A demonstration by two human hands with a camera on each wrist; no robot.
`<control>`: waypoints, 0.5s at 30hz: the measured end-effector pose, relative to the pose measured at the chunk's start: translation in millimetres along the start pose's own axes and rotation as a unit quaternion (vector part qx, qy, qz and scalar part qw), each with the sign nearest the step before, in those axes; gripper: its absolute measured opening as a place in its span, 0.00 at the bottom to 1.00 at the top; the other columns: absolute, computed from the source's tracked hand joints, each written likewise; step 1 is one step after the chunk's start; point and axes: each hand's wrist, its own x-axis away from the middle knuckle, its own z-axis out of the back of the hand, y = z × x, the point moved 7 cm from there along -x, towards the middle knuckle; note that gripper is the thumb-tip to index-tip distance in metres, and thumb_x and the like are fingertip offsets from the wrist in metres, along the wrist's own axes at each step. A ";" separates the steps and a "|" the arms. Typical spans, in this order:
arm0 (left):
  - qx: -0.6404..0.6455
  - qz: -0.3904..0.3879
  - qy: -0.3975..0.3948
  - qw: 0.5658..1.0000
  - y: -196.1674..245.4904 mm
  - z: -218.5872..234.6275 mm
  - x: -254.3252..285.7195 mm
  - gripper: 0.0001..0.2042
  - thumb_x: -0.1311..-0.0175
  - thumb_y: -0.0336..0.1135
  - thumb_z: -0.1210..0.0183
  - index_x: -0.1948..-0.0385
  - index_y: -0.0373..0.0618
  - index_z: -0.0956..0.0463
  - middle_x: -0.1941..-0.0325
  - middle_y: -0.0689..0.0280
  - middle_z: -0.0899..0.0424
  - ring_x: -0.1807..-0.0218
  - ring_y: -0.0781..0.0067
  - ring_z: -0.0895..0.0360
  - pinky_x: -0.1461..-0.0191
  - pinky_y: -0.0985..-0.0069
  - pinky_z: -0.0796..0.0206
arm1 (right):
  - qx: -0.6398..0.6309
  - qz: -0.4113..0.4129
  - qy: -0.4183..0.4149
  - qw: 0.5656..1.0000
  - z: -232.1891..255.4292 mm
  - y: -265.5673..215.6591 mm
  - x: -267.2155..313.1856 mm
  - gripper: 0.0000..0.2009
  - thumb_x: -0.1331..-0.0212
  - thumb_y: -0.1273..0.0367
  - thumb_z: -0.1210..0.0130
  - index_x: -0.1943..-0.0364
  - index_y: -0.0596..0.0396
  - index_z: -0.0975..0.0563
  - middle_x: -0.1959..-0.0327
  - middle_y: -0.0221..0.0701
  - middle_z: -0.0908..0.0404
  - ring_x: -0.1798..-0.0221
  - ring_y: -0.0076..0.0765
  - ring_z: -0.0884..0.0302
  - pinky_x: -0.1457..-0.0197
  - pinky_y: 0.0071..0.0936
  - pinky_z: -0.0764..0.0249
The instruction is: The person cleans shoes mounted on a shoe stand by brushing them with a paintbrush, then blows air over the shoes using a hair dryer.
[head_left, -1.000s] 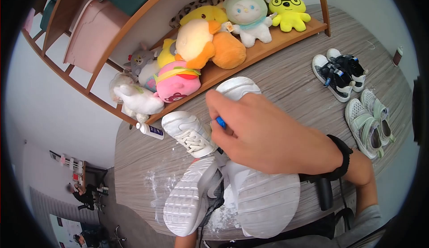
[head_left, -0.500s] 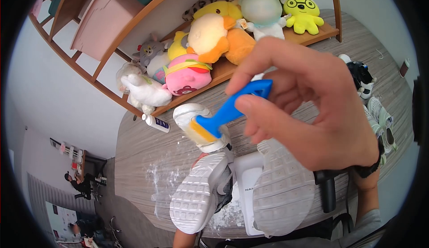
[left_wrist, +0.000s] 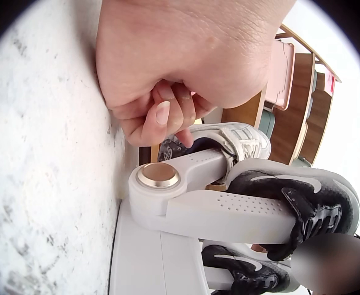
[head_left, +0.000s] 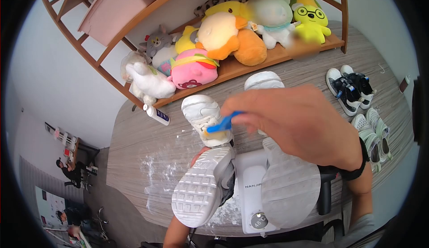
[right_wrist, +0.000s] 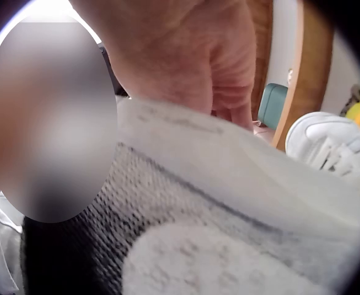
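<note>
A blue-handled brush (head_left: pixel 225 122) is pinched in my right hand (head_left: pixel 297 122), its yellowish end against the laces of a white shoe (head_left: pixel 201 109). My left hand (left_wrist: pixel 161 114) has its fingers curled beside that white shoe (left_wrist: pixel 248 141) in the left wrist view; whether it grips the shoe is hidden. In the head view only a bit of it shows behind an upturned sole (head_left: pixel 199 185). Black-and-white shoes (left_wrist: pixel 291 196) sit on the arms of a white device (head_left: pixel 250 176). Another white shoe (head_left: pixel 263 80) stands behind my right hand.
White powder (head_left: pixel 154 172) lies on the table (head_left: pixel 129 152). A white bottle (head_left: pixel 157 115) stands by the shelf (head_left: pixel 237 74) of plush toys (head_left: pixel 194 71). Black-and-white shoes (head_left: pixel 350 91) and pale green ones (head_left: pixel 372 136) are at the right. People are in the background.
My right hand has lifted the brush off the white shoe's area and come back down, with the brush now at the laces. The head view has shifted, showing more of the device.
</note>
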 end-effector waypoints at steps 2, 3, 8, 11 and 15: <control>0.014 -0.004 0.003 1.000 -5.7 -0.9 8.2 0.12 0.26 0.35 0.54 0.60 0.40 0.22 0.67 0.72 0.22 0.67 0.90 0.29 0.62 0.86 0.35 | 0.065 -0.030 0.077 0.994 8.0 -5.5 -1.4 0.12 0.39 0.75 0.38 0.50 0.55 0.20 0.62 0.35 0.14 0.69 0.32 0.15 0.66 0.25 0.22; 0.021 -0.007 0.004 1.000 -7.7 -1.8 10.2 0.12 0.26 0.35 0.54 0.60 0.40 0.22 0.67 0.72 0.22 0.67 0.90 0.28 0.62 0.86 0.35 | 0.067 -0.027 0.069 0.995 6.7 -9.0 -3.2 0.12 0.39 0.75 0.38 0.50 0.55 0.20 0.62 0.35 0.14 0.69 0.32 0.15 0.66 0.25 0.22; 0.075 -0.033 0.021 0.996 -14.8 -6.9 23.5 0.12 0.26 0.35 0.54 0.60 0.40 0.22 0.67 0.72 0.22 0.66 0.90 0.28 0.61 0.86 0.35 | 0.200 0.071 0.191 0.958 27.6 -43.2 -0.1 0.11 0.39 0.80 0.40 0.53 0.65 0.21 0.62 0.38 0.14 0.69 0.29 0.14 0.64 0.20 0.18; 0.113 -0.052 0.046 0.991 -22.7 -2.1 40.8 0.12 0.26 0.35 0.54 0.60 0.40 0.22 0.66 0.71 0.22 0.66 0.90 0.28 0.61 0.86 0.34 | -0.011 0.000 0.137 0.991 25.9 -52.4 -16.5 0.10 0.38 0.81 0.42 0.53 0.66 0.22 0.64 0.36 0.15 0.69 0.29 0.14 0.64 0.20 0.18; 0.284 0.090 0.030 0.954 -54.8 4.4 35.7 0.12 0.25 0.35 0.55 0.59 0.41 0.23 0.71 0.73 0.24 0.70 0.90 0.30 0.65 0.87 0.37 | 0.082 -0.068 -0.114 0.988 -3.8 -66.4 -48.2 0.08 0.36 0.80 0.44 0.54 0.64 0.22 0.69 0.35 0.16 0.70 0.27 0.14 0.67 0.21 0.21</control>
